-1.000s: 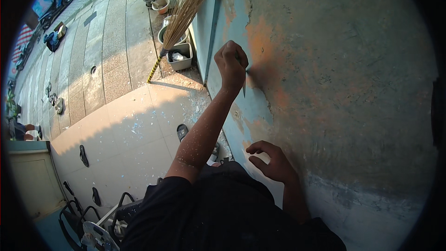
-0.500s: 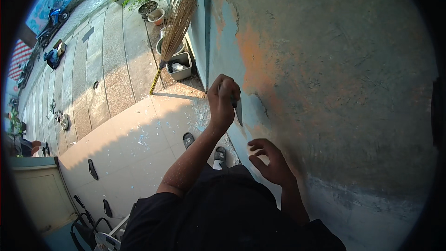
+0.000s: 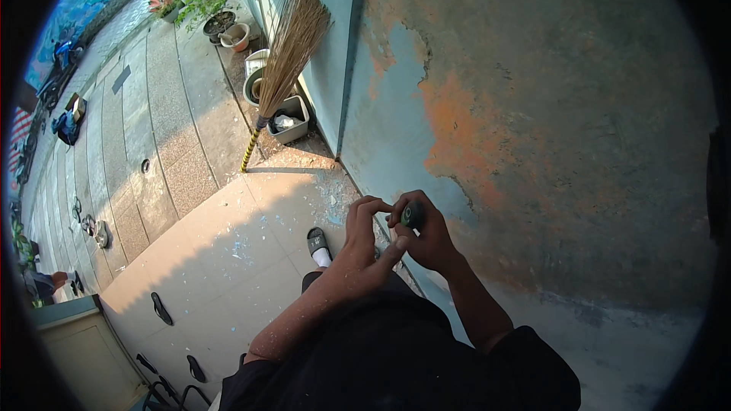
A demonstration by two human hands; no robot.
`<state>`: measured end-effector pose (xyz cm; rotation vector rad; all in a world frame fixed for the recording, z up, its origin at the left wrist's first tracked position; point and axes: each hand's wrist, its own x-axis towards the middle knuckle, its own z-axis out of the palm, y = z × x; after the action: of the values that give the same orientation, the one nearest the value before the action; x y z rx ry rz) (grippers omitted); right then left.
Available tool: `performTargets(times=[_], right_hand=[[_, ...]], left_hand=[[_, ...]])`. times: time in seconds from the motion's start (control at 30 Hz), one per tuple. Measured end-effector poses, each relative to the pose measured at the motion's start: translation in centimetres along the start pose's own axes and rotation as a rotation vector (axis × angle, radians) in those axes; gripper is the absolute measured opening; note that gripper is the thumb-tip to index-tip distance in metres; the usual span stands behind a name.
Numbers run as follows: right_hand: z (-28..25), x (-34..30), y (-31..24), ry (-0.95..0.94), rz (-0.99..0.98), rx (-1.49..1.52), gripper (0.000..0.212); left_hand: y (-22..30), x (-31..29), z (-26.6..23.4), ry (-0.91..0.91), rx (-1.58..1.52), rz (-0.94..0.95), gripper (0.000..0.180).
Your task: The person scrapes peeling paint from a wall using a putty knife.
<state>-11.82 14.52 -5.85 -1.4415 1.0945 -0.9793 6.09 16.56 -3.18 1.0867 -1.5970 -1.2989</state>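
Observation:
My right hand (image 3: 428, 240) is wrapped round the dark, rounded handle of a scraper (image 3: 412, 215), whose end points up toward me. The blade is hidden by my hands in this view. Close against it, my left hand (image 3: 364, 247) has its fingers bent and thumb spread apart, with fingertips at the right hand's fingers. Nothing plainly shows in its grasp. Both hands are in front of my body, beside the wall (image 3: 548, 144), where light-blue paint (image 3: 400, 99) ends in a ragged edge and orange and grey patches show.
A stick broom (image 3: 293, 49) leans upside down by the wall corner, beside a grey bin (image 3: 289, 120). Paint flakes (image 3: 242, 247) litter the tiled floor (image 3: 205, 289). Loose sandals (image 3: 161, 308) lie at left, near a cabinet (image 3: 84, 354). Potted plants (image 3: 219, 24) stand farther off.
The scraper has passed from my left hand to my right. The left hand has dropped from the wall, and both hands have come together. My view has shifted slightly.

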Motion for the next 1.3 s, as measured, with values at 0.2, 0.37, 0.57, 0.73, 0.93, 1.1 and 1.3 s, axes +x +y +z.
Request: performTargets(times=[0.2,0.37,0.57,0.73,0.93,1.1,1.3], right_hand=[[2.8,4.9,-7.1,0.024,-0.413,-0.593,0.02],[5.0,7.8,-9.2,0.058,-0.708,-0.698,0.025],[5.9,8.9,-7.2,-0.042,-0.6,-0.779,0.021],[2.6,10.5,-3.7,0.009,-0.494,-0.948,0.015],[6.6,10.5,-7.3,-0.041,-0.608,-0.804,0.018],[5.6,10.7,-6.6,-0.017,-0.497,-0.847,0.017],[2.9,11.6,-5.7,0.077,-0.356,-0.935,0.018]], left_hand=[[-7.7,-2.1,-10.3,0.056,0.08,-0.278,0.03],[-11.3,-3.6,-16.1,0.057,0.073,-0.432,0.027],[-12.5,-2.9,-18.1,-0.035,0.021,-0.43,0.026],[-12.0,-1.7,-18.3,-0.17,-0.002,-0.426,0.028],[-11.4,-1.4,-19.5,-0.256,-0.008,-0.45,0.031],[-11.3,-1.6,-20.9,-0.232,-0.012,-0.424,0.03],[-11.4,-2.2,-21.8,-0.216,0.051,-0.42,0.027]])
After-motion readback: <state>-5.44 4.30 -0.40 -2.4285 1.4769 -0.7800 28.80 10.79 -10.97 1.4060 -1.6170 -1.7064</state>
